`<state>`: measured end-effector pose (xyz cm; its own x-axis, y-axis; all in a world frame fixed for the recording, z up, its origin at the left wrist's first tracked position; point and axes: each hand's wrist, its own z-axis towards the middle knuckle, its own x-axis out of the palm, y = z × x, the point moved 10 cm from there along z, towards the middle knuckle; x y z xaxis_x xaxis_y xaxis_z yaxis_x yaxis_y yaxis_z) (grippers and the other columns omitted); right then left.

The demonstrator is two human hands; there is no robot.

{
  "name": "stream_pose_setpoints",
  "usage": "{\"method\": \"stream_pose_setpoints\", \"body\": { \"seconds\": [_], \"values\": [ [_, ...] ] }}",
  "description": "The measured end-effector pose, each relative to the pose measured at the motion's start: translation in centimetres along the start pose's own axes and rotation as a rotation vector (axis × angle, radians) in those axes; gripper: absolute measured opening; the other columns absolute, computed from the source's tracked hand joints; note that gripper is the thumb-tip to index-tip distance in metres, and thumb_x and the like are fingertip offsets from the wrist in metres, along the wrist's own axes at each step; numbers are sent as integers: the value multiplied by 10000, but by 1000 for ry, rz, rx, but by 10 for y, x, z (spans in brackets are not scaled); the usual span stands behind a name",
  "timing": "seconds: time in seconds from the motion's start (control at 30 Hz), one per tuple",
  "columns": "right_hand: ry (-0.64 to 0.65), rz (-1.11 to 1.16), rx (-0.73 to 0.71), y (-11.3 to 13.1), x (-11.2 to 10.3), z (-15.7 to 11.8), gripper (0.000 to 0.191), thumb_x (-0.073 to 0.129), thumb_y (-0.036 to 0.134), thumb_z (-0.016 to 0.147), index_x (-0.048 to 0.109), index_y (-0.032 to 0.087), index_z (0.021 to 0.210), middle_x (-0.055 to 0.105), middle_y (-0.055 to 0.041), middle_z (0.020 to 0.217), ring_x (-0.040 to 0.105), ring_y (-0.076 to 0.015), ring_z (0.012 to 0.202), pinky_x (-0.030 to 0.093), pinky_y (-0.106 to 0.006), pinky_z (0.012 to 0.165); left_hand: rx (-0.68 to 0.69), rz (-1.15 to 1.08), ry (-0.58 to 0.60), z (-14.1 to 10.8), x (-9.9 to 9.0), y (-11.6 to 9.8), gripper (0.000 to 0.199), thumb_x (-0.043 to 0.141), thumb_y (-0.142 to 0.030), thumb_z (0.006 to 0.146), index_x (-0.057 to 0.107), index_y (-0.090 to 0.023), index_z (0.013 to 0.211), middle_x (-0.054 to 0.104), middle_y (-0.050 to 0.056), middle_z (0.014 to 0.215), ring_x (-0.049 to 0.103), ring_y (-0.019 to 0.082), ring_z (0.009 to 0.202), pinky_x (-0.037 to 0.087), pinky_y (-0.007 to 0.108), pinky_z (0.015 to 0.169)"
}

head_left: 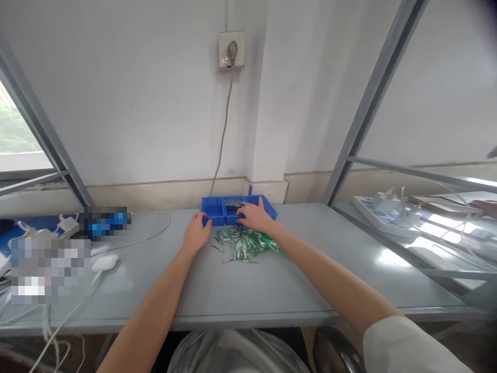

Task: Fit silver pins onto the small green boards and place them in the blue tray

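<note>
While the left hand point(197, 234), fingers parted, rests at the blue tray point(213, 221) on the worktop point(233, 292), the right hand point(256, 216) works beside metal pins point(233, 203) stacked in the middle section; its grip I can't tell. A light touch should keep them tidy.

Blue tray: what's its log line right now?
left hand: at blue tray; right hand: over blue tray; green plastic, metal pins: in front
</note>
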<state>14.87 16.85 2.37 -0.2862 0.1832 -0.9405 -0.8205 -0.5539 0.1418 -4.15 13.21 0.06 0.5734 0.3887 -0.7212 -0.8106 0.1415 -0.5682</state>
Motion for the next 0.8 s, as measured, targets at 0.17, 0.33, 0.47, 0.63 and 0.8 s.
{"method": "stream_pose_setpoints", "body": {
  "seconds": [0.17,0.33,0.47,0.63,0.8],
  "values": [
    [-69,-13,-17,5,-10,-1,209,526,239,882,707,209,981,730,-72,957,651,-271,977,49,-595,1129,3,7,10,-1,1,0,283,466,-378,897,564,-231,1119,572,87,1232,578,248,1098,450,378,931],
    [-147,47,-75,8,-20,-2,218,521,260,888,704,189,985,729,-83,998,651,-262,964,49,-594,1133,-6,16,23,-2,3,0,289,477,-387,891,557,-237,1124,558,86,1241,584,243,1074,456,371,920],
    [-209,114,-123,13,-25,-5,200,534,273,880,703,213,968,731,-71,987,652,-278,964,46,-619,1128,-23,18,41,-2,5,3,323,502,-405,874,551,-235,1144,544,93,1261,604,250,1019,466,379,895],
    [-266,164,-148,16,-34,-11,204,519,237,871,696,225,972,725,-66,1008,611,-307,1098,42,-639,1124,-20,27,45,-1,6,3,355,530,-399,859,550,-233,1171,534,106,1271,575,267,1095,445,382,939],
    [-295,159,-152,18,-49,-17,220,497,263,897,693,224,990,721,-76,1022,582,-310,1156,40,-627,1136,-16,-3,43,-2,4,-1,390,556,-407,845,559,-218,1186,528,120,1282,555,272,1131,416,396,984]
  ]
}}
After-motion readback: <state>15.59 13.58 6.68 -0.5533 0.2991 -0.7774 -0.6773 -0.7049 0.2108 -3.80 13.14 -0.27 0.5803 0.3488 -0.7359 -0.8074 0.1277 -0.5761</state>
